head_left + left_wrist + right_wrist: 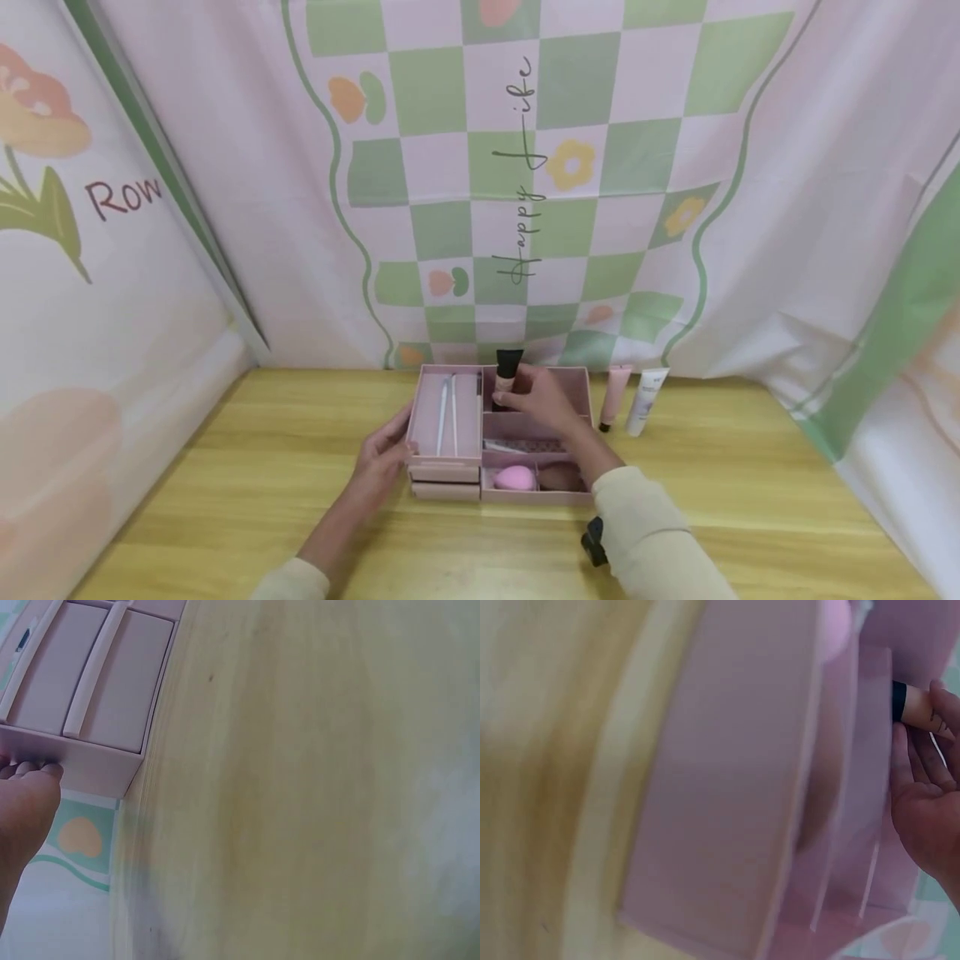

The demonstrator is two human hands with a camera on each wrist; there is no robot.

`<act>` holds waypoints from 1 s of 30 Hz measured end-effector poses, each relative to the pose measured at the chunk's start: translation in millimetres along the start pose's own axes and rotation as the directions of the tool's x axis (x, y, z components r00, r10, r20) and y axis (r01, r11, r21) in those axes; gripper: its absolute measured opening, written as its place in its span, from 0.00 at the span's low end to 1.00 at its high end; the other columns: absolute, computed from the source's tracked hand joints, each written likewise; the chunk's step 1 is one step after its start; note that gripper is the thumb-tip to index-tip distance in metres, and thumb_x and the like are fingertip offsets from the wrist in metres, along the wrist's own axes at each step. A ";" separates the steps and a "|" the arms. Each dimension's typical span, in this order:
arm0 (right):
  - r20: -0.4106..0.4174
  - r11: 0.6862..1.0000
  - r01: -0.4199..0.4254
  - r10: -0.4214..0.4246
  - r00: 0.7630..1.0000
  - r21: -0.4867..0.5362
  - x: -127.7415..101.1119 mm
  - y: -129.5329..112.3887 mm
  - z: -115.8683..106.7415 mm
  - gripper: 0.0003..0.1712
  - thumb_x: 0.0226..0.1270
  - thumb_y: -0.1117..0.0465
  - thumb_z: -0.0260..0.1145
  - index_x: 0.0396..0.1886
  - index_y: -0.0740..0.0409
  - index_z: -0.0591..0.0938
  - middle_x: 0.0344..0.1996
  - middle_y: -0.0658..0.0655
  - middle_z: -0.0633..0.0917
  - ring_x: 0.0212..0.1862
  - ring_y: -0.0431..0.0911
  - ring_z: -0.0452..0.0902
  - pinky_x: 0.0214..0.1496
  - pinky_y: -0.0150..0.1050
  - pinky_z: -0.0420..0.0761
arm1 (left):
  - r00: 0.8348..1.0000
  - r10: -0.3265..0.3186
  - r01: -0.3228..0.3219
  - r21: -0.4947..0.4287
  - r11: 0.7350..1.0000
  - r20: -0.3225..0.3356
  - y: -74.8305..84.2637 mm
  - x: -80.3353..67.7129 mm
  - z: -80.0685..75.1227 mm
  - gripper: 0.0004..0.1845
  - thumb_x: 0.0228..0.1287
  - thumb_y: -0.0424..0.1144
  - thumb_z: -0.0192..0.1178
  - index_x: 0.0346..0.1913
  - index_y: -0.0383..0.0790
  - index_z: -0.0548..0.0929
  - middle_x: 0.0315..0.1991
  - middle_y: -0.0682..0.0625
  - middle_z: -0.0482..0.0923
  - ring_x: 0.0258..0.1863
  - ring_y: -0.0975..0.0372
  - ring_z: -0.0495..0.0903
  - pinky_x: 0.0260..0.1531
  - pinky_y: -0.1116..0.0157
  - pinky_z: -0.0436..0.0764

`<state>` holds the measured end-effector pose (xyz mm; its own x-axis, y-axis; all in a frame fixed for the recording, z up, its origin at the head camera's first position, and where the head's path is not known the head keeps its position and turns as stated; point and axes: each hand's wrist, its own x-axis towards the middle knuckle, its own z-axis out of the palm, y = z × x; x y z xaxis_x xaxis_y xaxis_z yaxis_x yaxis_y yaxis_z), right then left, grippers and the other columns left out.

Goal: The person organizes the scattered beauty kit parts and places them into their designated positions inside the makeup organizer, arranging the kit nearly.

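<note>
A pink organizer box (450, 492) with several compartments stands mid-table. My right hand (534, 398) pinches a beige tube with a black cap (507, 372), upright over a rear compartment. The right wrist view shows the tube (913, 706) between my fingers beside the box's pink wall (727, 795). My left hand (384, 458) rests on the box's left front corner, its fingertips (30, 769) pressed to the box's edge (90, 761). A pink sponge (514, 478) and a brown sponge (558, 477) lie in the front compartment. White sticks (447, 410) lie in the left tray.
Behind the box on the right stand a pink tube (616, 395) and a white tube (647, 398). A small black object (592, 540) lies by my right sleeve. Cloth backdrops close the wooden table (750, 500) at the rear and both sides.
</note>
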<state>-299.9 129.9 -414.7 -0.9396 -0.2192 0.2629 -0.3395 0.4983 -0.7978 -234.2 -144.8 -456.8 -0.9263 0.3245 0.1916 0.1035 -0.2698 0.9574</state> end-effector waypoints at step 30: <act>-0.069 1.000 -0.022 0.022 0.997 -0.009 -3.7 11.8 -7.2 0.15 0.58 0.64 0.71 0.44 0.66 0.83 0.38 0.66 0.87 0.39 0.47 0.80 0.40 0.33 0.81 | 1.000 0.025 -0.025 -0.025 0.999 0.002 -1.5 -0.6 -0.5 0.39 0.58 0.23 0.48 0.73 0.22 0.47 0.77 0.31 0.39 0.63 0.80 0.68 0.65 0.78 0.70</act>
<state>-300.7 142.7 -421.2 -0.9475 -0.1501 0.2822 -0.3187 0.5108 -0.7984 -233.9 -145.1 -458.5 -0.9227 0.3194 0.2159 0.1174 -0.3006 0.9465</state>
